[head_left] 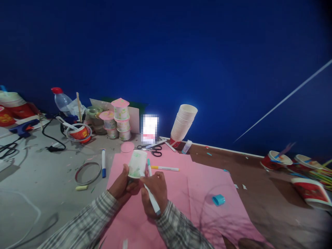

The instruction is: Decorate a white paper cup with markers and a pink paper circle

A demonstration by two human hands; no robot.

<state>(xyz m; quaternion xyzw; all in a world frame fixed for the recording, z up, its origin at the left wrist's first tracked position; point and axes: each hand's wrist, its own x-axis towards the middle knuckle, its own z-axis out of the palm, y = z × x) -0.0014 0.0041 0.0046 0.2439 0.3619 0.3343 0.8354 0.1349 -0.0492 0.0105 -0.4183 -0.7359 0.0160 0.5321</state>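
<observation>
My left hand point(127, 182) is wrapped round the lower part of a white paper cup point(138, 162), which has green drawings on its side. Pinched in my right hand point(157, 193) is a white marker point(152, 200) with a grey end, its tip by the cup's lower edge. Fingers hide part of the cup's base and the marker's tip. Just beyond my right hand, a teal-ended marker point(149, 166) and a yellow-capped marker point(164, 168) lie on a pink paper sheet point(176, 193). Black-handled scissors point(156, 150) rest at the sheet's far edge.
Stacked decorated cups with pink tops point(121, 119) stand at the back, left of a tall tilted stack of paper cups point(183, 121). A tape roll point(87, 173) and a blue-capped marker point(103, 163) lie at left. A teal cap point(218, 200) sits on the sheet; red cups point(311, 192) stand far right.
</observation>
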